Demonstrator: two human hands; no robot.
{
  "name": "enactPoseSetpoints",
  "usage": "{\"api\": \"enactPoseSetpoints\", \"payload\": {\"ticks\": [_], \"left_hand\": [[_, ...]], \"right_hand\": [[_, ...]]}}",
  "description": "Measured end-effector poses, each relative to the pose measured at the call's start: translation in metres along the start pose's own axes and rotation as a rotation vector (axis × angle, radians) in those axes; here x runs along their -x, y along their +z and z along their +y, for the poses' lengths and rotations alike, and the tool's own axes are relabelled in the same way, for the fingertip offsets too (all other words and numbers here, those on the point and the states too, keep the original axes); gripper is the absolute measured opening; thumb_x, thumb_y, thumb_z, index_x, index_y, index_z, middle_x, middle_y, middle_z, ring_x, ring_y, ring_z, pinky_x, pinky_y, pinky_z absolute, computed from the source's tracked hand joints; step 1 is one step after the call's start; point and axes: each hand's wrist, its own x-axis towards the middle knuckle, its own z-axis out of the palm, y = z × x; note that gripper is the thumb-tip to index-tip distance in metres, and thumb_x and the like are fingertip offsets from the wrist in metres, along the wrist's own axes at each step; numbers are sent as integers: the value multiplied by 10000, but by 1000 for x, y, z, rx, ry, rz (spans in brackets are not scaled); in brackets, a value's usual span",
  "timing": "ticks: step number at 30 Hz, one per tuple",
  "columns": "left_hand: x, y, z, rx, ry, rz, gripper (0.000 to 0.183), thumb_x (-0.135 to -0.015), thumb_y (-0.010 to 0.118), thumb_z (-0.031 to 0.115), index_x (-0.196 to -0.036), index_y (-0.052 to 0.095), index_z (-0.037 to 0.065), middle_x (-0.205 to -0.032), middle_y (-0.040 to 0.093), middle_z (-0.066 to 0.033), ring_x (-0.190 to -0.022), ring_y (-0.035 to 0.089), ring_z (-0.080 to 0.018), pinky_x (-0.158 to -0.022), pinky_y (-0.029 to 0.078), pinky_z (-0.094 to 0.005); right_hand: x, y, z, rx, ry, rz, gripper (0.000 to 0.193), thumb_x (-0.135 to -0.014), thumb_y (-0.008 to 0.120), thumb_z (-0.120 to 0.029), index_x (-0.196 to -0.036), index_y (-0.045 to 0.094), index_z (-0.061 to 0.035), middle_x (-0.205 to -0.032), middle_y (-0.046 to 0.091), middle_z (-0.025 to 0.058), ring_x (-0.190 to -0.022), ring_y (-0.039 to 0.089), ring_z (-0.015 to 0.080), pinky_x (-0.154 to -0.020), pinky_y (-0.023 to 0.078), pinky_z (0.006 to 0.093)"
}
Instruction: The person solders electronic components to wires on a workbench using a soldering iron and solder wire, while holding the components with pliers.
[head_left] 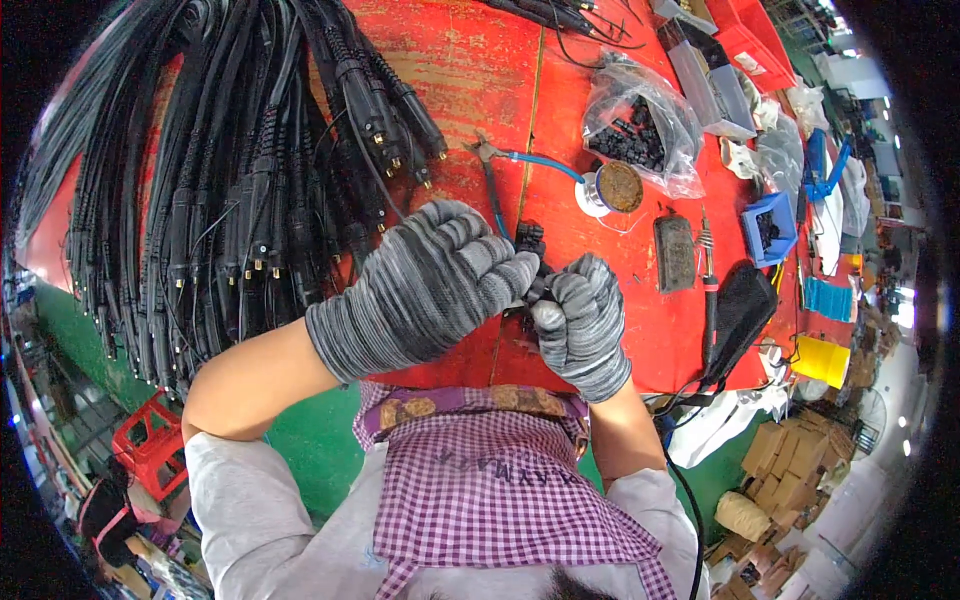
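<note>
Both my hands wear grey striped knit gloves and meet over the red table (470, 350) near its front edge. My left hand (435, 275) is closed, thumb and fingertips pinched at a small black piece (541, 284) between the hands. Opposite it, my right hand (582, 328) is also closed, its thumb and bent fingers against that piece. The fingers hide most of it, so its kind cannot be told. Just beyond the fingertips lie small black plastic parts (529, 238). Past them rests a pair of cutting pliers (487, 152) with blue handles, spread apart.
Many black cables (250, 200) with metal-tipped ends cover the left side. Right of the pliers stand a round tin (619, 187) of brown material, a clear bag (630, 135) of black parts, a dark block (674, 254) and a blue bin (768, 230). A red bin (750, 45) stands far right.
</note>
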Motion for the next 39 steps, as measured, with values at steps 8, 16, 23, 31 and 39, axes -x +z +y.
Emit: {"api": "enactPoseSetpoints", "payload": {"ticks": [8, 16, 23, 31, 39], "left_hand": [[-2, -1, -2, 336, -211, -305, 240, -753, 547, 254, -883, 584, 55, -760, 585, -107, -720, 558, -254, -661, 443, -341], [6, 3, 3, 80, -58, -140, 208, -739, 538, 265, -832, 579, 84, -714, 540, -53, -657, 521, -222, -606, 415, -339], [6, 11, 6, -3, -39, -89, 278, -746, 521, 260, -948, 554, 72, -759, 544, -60, -696, 533, -209, -626, 412, -335], [10, -1, -5, 163, -182, -370, 279, -744, 572, 269, -938, 562, 68, -804, 586, -68, -693, 539, -201, -674, 418, -310], [13, 11, -11, 381, -149, -256, 228, -754, 546, 279, -840, 557, 68, -683, 553, -44, -662, 541, -198, -659, 415, -300]], "right_hand": [[-7, -4, -4, 103, -15, -82, 221, -710, 592, -264, -786, 510, -74, -635, 477, 95, -575, 473, 262, -509, 355, 380], [-8, -5, -9, 95, -6, -111, 157, -738, 546, -225, -718, 499, -76, -611, 442, 95, -551, 448, 271, -503, 353, 399], [6, 6, -7, -87, 166, -81, 113, -746, 530, -160, -746, 493, -53, -641, 474, 115, -567, 447, 297, -517, 362, 407], [6, 5, -3, 83, 41, -66, 165, -738, 559, -215, -785, 511, -64, -650, 462, 104, -583, 457, 278, -521, 356, 391], [4, 6, -7, 71, 39, -54, 165, -725, 573, -213, -770, 505, -70, -643, 461, 100, -585, 459, 279, -521, 358, 390]]}}
